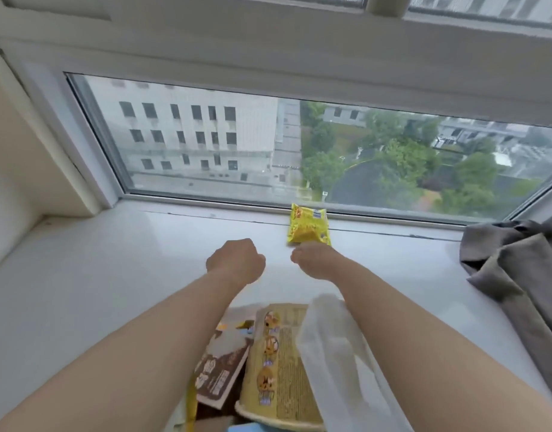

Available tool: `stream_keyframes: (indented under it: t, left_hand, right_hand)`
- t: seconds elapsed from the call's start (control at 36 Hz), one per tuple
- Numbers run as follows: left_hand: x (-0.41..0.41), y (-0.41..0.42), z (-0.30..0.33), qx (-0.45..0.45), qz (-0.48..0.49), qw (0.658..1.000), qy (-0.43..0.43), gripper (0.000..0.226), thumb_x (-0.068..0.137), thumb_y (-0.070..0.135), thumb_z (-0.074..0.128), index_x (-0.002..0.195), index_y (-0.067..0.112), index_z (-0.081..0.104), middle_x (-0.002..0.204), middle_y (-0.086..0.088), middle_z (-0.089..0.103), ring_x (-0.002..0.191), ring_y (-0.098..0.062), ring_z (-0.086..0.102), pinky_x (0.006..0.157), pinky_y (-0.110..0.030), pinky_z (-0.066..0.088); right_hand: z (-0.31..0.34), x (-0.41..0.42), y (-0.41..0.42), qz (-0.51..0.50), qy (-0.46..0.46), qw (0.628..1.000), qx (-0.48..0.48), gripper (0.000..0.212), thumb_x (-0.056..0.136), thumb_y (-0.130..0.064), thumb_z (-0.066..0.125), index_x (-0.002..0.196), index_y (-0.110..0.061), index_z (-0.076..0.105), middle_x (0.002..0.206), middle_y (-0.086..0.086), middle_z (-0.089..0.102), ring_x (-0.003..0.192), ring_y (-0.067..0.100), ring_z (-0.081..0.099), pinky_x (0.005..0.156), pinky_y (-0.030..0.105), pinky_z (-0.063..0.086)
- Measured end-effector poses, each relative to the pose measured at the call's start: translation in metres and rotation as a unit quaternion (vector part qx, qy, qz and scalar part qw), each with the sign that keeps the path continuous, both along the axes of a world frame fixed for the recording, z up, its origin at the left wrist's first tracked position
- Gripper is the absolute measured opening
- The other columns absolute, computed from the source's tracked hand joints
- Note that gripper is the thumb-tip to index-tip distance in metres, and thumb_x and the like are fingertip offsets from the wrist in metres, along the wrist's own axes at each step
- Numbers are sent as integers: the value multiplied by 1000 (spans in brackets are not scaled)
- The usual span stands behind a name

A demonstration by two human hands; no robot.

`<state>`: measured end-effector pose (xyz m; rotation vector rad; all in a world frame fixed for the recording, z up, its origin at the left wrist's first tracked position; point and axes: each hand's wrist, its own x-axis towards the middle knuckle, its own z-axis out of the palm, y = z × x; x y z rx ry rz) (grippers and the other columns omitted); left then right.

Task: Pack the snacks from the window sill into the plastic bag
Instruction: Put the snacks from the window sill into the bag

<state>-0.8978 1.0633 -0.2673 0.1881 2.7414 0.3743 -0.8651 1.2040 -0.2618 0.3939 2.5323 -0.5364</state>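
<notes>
Right hand [312,260] is reaching for 1 yellow snack packet [309,227] at the sill's far edge, fingers curled, gripping nothing; left hand [235,260] is fisted empty. A sloppy pinch could be sliding it away.

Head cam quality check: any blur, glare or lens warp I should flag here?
Head view: soft daylight from the window, no hard shadows; a pale sheen on the sill; wide-angle warp bends the frame lines; both hands, left and right, look slightly soft; the yellow packet print is blurred; the bag is washed out, near white.
</notes>
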Motion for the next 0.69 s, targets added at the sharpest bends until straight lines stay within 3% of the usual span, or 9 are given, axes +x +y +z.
stream_keyframes:
  t: [0.06, 0.17, 0.31, 0.42, 0.56, 0.69]
  left_hand:
    - [-16, 10, -3, -12, -5, 1000, 19, 30, 90, 27, 41, 114, 21, 57, 112, -2, 58, 96, -24, 56, 73, -28, 41]
    - [-41, 27, -20, -24, -33, 998, 45, 31, 91, 30, 41, 120, 22, 52, 120, -1, 54, 109, -23, 53, 82, -32, 40]
    - [-55, 30, -56, -55, -63, 995, 54, 35, 94, 35, 39, 126, 23, 45, 126, 0, 49, 116, -22, 48, 90, -36, 38]
    - [-51, 32, -82, -66, -71, 994, 46, 35, 94, 35, 38, 126, 25, 44, 124, 1, 48, 116, -20, 47, 88, -35, 38]
    - [-49, 29, -99, -45, -73, 994, 69, 33, 93, 33, 38, 125, 25, 43, 122, 4, 46, 114, -18, 46, 88, -33, 38]
    - [-54, 21, -105, -32, -59, 995, 72, 34, 94, 35, 37, 127, 26, 42, 122, 5, 44, 113, -15, 46, 86, -31, 38]
  right_hand:
    - [-20, -19, 13, 2, 16, 999, 39, 34, 96, -6, 35, 123, -3, 54, 131, 16, 53, 122, 30, 49, 97, 37, 45]
    - [-52, -44, 38, -5, 41, 994, 97, 42, 95, -27, 41, 136, -20, 45, 141, 8, 41, 131, 27, 39, 102, 36, 36]
    - [-103, -77, 63, -27, 65, 984, 164, 41, 91, -21, 43, 131, -17, 41, 134, 6, 38, 126, 26, 36, 96, 37, 37]
    - [-132, -102, 75, -20, 102, 976, 192, 54, 88, -21, 49, 139, -19, 32, 140, 4, 33, 130, 25, 32, 95, 37, 38]
    - [-156, -130, 88, 7, 91, 977, 194, 85, 86, -36, 56, 151, -27, 3, 158, 0, -1, 145, 24, 6, 112, 43, 28]
    - [-174, -141, 93, 34, 39, 982, 180, 88, 87, -37, 54, 151, -28, -6, 158, 0, -18, 147, 24, -6, 117, 44, 17]
